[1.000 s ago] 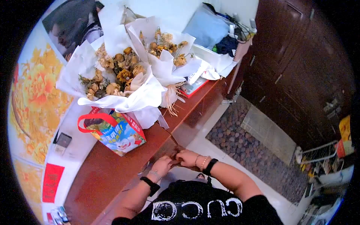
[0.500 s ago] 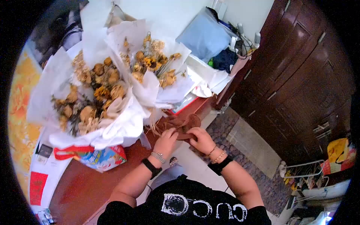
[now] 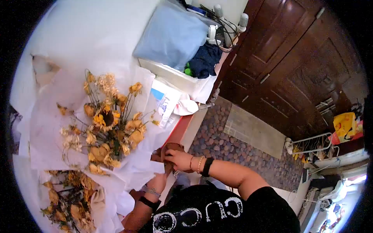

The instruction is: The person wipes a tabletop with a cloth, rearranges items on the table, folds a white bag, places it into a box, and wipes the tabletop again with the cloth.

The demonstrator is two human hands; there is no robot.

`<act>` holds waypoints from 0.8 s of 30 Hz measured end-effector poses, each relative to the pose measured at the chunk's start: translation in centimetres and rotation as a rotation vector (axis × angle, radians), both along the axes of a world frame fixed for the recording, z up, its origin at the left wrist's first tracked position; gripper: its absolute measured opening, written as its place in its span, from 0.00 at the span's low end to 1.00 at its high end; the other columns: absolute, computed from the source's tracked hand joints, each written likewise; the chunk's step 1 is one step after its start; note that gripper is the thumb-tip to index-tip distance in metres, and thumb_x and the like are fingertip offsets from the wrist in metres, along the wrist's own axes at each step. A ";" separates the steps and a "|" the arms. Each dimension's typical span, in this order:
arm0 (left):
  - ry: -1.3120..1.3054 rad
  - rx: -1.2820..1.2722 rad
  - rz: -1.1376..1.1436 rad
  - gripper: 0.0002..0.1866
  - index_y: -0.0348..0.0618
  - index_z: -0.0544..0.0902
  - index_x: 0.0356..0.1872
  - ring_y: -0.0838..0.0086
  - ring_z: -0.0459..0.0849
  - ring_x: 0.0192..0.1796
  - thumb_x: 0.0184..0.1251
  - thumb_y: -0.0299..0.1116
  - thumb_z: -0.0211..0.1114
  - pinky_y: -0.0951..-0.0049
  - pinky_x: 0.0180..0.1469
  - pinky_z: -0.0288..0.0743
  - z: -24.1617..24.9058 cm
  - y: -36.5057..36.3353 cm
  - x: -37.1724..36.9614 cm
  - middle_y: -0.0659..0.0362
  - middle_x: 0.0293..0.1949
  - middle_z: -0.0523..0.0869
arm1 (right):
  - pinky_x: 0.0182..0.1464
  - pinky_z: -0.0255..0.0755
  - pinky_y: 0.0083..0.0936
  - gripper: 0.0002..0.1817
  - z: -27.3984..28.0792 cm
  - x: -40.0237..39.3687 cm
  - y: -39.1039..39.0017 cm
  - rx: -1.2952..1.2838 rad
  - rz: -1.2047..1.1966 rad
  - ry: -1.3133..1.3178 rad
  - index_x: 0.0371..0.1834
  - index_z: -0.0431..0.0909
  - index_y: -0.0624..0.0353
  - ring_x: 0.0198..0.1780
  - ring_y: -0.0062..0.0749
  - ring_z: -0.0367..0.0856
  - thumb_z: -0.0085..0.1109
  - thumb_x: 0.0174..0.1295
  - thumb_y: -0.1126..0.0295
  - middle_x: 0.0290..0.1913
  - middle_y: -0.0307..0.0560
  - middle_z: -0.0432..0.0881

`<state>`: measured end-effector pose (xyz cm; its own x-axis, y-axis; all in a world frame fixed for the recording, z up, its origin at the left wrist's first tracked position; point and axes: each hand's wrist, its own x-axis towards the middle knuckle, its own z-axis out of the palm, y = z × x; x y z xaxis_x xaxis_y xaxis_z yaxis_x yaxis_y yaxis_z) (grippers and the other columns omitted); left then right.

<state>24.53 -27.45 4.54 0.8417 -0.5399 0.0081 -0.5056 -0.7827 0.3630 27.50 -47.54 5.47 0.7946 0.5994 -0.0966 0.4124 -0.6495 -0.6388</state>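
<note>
Two dried bouquets in white paper fill the left: an upper bouquet [image 3: 105, 124] and a lower bouquet [image 3: 72, 202]. At the upper bouquet's right edge, my right hand [image 3: 178, 159] has its fingers closed round a brown ribbon [image 3: 171, 147]. Just below it and to the left is my left hand [image 3: 157, 182], by the same ribbon and the wrapping paper. Its fingers are largely hidden, so its hold is unclear. Part of the ribbon lies behind my right hand.
Beyond the bouquets stands a white box [image 3: 171, 77] with a blue bag [image 3: 171, 37] and dark cloth [image 3: 206, 60]. A brown door [image 3: 287, 77], a pebble-patterned mat [image 3: 210, 136] and a metal rack [image 3: 314, 143] are at the right.
The view has swung, so the bouquets sit lower and further left. My hands are now close beside the upper bouquet's paper, and my left hand's fingers have become hidden.
</note>
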 end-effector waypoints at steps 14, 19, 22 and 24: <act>0.045 0.079 0.189 0.18 0.36 0.73 0.49 0.53 0.69 0.55 0.55 0.27 0.55 0.63 0.54 0.70 1.9 -9.9 1.6 0.46 0.53 0.70 | 0.56 0.66 0.36 0.28 -1.4 5.9 -8.4 0.106 0.227 -0.036 0.54 0.70 0.60 0.55 0.50 0.69 0.57 0.43 0.73 0.58 0.54 0.66; -0.009 0.185 0.148 0.17 0.39 0.72 0.49 0.56 0.69 0.54 0.56 0.29 0.53 0.64 0.48 0.75 0.1 -16.7 5.5 0.48 0.52 0.69 | 0.54 0.67 0.39 0.26 -0.7 9.9 -14.4 0.010 0.211 -0.070 0.53 0.71 0.58 0.52 0.51 0.70 0.57 0.45 0.74 0.58 0.52 0.68; 0.014 0.199 0.206 0.15 0.39 0.72 0.46 0.55 0.70 0.53 0.55 0.28 0.53 0.64 0.46 0.76 1.0 -20.4 7.9 0.47 0.50 0.70 | 0.54 0.68 0.40 0.29 -0.9 11.2 -17.0 -0.015 0.164 -0.091 0.56 0.69 0.56 0.51 0.51 0.71 0.59 0.46 0.73 0.60 0.49 0.67; 0.021 0.180 0.256 0.15 0.40 0.72 0.45 0.53 0.70 0.52 0.53 0.27 0.53 0.63 0.46 0.76 1.5 -21.8 8.7 0.47 0.49 0.70 | 0.54 0.68 0.40 0.29 -0.6 11.6 -17.9 -0.057 0.150 -0.072 0.57 0.67 0.57 0.52 0.52 0.70 0.59 0.46 0.73 0.60 0.49 0.67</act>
<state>33.27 -49.26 6.03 0.9495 -0.3015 -0.0871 -0.2776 -0.9364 0.2148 39.11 -65.43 4.91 0.7028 0.7068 -0.0803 0.5505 -0.6119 -0.5680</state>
